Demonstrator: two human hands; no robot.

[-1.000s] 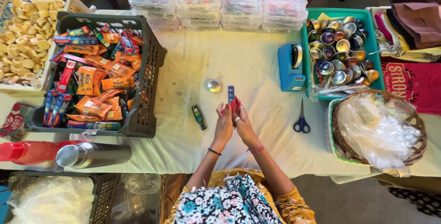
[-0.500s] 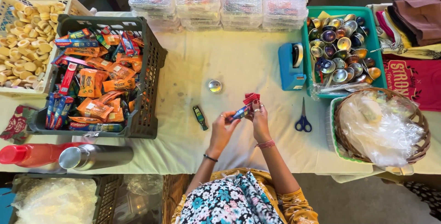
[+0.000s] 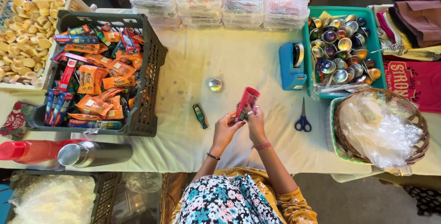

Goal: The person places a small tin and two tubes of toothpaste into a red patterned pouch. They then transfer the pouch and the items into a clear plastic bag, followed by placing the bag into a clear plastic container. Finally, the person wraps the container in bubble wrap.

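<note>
Over the white-clothed table, my left hand and my right hand together hold a small red packet that stands up between the fingers. My left fingers pinch its lower end and my right fingers wrap its side. A small dark green tube lies on the cloth just left of my left hand. Further up sits a little round silver tin.
A dark crate of orange and red-blue packets stands at left, beside a basket of round biscuits. Blue scissors, a blue tape dispenser, a teal tray of shiny bowls, a wicker basket, plastic boxes and a steel flask surround the hands.
The hands moved right from near the green tube and lifted slightly. The red packet has been turned upright and now shows more of its red face.
</note>
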